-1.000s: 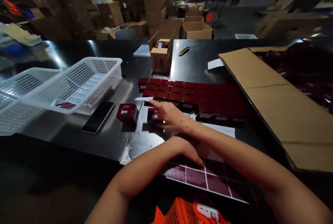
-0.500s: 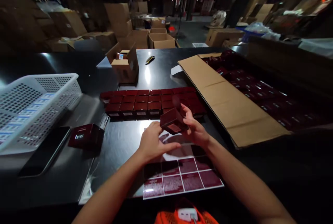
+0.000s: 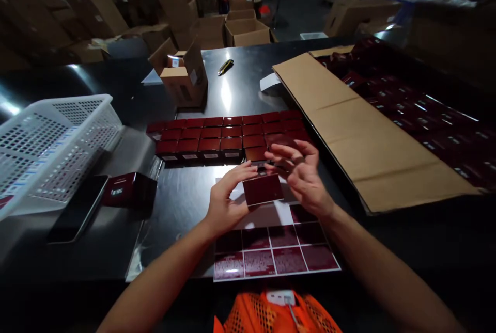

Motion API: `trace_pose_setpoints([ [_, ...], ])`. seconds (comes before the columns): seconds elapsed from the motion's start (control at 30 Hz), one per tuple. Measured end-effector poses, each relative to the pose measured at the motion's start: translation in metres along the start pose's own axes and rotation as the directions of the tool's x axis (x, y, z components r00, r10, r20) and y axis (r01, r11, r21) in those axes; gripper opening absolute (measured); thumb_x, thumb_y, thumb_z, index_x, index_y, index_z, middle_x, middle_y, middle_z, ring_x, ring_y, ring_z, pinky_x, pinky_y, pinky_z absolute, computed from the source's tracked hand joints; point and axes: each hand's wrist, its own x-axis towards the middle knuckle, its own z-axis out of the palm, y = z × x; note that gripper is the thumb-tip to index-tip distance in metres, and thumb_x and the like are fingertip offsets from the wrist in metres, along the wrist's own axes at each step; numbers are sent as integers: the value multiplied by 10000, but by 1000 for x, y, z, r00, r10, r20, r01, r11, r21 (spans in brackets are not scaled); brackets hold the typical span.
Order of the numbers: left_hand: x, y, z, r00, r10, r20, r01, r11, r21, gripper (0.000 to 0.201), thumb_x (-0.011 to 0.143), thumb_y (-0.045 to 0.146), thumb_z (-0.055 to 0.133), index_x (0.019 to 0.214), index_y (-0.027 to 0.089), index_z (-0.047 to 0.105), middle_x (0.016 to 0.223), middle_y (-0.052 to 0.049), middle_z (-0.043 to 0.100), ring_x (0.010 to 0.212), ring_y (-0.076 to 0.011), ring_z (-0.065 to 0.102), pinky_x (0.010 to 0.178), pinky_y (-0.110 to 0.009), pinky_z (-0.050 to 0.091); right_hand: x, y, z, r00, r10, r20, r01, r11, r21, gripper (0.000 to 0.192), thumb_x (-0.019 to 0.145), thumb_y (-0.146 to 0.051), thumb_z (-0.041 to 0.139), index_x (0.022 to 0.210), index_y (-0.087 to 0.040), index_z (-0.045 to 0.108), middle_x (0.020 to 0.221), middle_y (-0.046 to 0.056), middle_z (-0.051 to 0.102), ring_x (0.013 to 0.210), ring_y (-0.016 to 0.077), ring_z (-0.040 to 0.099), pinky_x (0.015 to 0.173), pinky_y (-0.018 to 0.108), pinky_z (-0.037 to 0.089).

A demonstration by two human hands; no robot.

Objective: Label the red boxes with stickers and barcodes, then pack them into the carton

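Note:
A small dark red box (image 3: 263,191) is in my left hand (image 3: 227,199), the fingers along its far edge and the thumb at its near left side. My right hand (image 3: 306,175) is just right of the box, fingers curled and slightly blurred. A thin dark red sticker (image 3: 284,141) shows at its fingertips, its outline smeared. Under both hands lies a sticker sheet (image 3: 273,253) with dark red rectangles in its near rows and bare white backing farther up. Just beyond stand rows of matching dark red boxes (image 3: 211,139).
On the left are a white perforated basket (image 3: 110,111), a phone (image 3: 79,211) and a single dark red box (image 3: 132,191). A small open carton (image 3: 184,82) and a yellow-black cutter (image 3: 226,67) lie farther back. On the right, a large carton (image 3: 341,121) holds many dark red boxes.
The box has turned so a plain face shows, and my left hand now grips it. My right hand has shifted right, off the box's side, with the dark red sticker. The view has tilted down.

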Motion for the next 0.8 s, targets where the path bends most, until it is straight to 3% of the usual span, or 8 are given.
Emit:
trace_pose_setpoints([
  [0.1,-1,1,2,1000,-28,12,28,999,18,460,763,216,790,1193,267,635,1199,-72,716,1210,-250,637,1042,-461,523,1,-15,-6,971,-211,-114,178,954,-243,626,778,-468,775,1220,-405,336,1359,30,493,1253,235,549,1068,493,453],
  [0.2,-1,5,1,999,-26,27,24,996,83,436,765,195,764,1174,271,634,1141,-57,717,1066,-220,683,925,-411,574,-4,-23,-8,956,-285,-74,229,878,-419,763,719,-507,818,1263,-402,294,1363,59,487,1285,268,520,1083,524,449],
  [0.3,1,8,-1,999,7,47,-18,970,242,491,711,171,760,1172,253,615,1047,-50,698,950,-214,655,819,-377,565,-12,-18,-5,963,-265,53,247,787,-565,1020,597,-492,908,1357,-372,238,1365,109,470,1316,316,475,1080,544,446],
  [0.37,0,8,-2,997,15,74,-38,941,335,588,684,163,760,1236,243,574,1027,-53,679,929,-220,622,805,-376,546,-16,-11,-1,985,-163,64,168,783,-599,1123,550,-450,940,1392,-360,203,1366,130,447,1286,331,493,1022,541,492],
  [0.43,-2,8,-2,996,37,84,-65,933,354,676,698,207,772,1321,239,512,1050,-64,658,923,-219,606,795,-368,540,-17,-3,4,1000,-31,-4,24,830,-557,1130,551,-402,943,1388,-364,185,1364,132,428,1230,316,535,936,509,552],
  [0.53,-4,8,-1,995,100,12,-98,937,336,721,736,277,775,1383,244,458,1113,-85,610,954,-212,599,777,-341,544,-14,3,8,988,128,-87,-151,920,-363,1088,577,-344,931,1361,-372,178,1312,108,456,1157,273,588,868,448,594],
  [0.67,-1,9,-2,990,93,-106,-52,939,341,756,681,320,836,1347,232,490,1204,-112,594,1087,-254,599,887,-409,546,-7,9,5,989,147,-16,-148,987,-57,1057,586,-335,929,1338,-403,190,1233,42,514,1013,209,649,865,429,593],
  [0.8,1,8,-3,994,-104,-30,108,980,166,488,680,321,847,1106,226,628,1165,-83,686,1084,-251,658,935,-426,551,-4,10,1,993,114,8,-114,993,-20,1057,577,-367,935,1332,-433,198,1258,39,515,1071,232,639,888,467,580],
])
